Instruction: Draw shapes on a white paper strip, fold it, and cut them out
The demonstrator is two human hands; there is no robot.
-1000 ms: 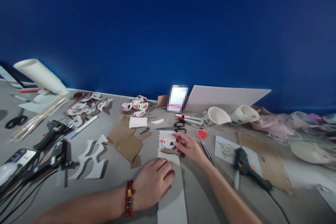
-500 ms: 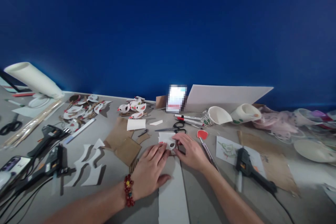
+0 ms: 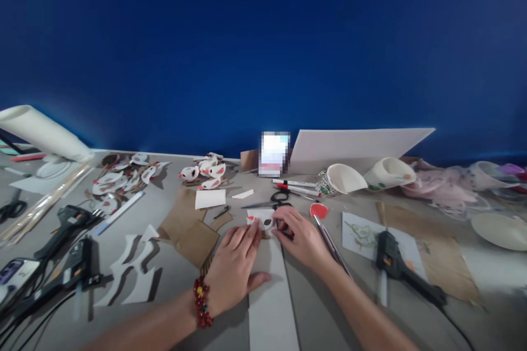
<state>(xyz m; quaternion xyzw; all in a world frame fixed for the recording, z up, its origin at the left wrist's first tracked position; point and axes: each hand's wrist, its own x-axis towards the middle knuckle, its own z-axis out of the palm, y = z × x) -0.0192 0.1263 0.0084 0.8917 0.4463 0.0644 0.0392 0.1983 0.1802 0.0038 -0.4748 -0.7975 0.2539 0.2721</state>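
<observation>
A small white paper bird, with a red beak and a dark oval patch, lies at the top end of a long white strip. My left hand rests flat, fingers stretched out with their tips on the bird's beak side and the thumb apart over the strip. At the bird's other end, my right hand is curled with its thumb and fingertips pinching the edge. The pinched part is hidden behind the fingers. Black-handled scissors lie just beyond the bird.
Finished paper birds sit in piles at the back left. Brown card and white cutouts lie left. Glue guns stand on both sides, one by a bird drawing. Pens and a red-topped piece are near the middle.
The left fingers have drawn back slightly, and more of the bird shows. The right hand keeps its pinch almost in place. The view has shifted slightly.
</observation>
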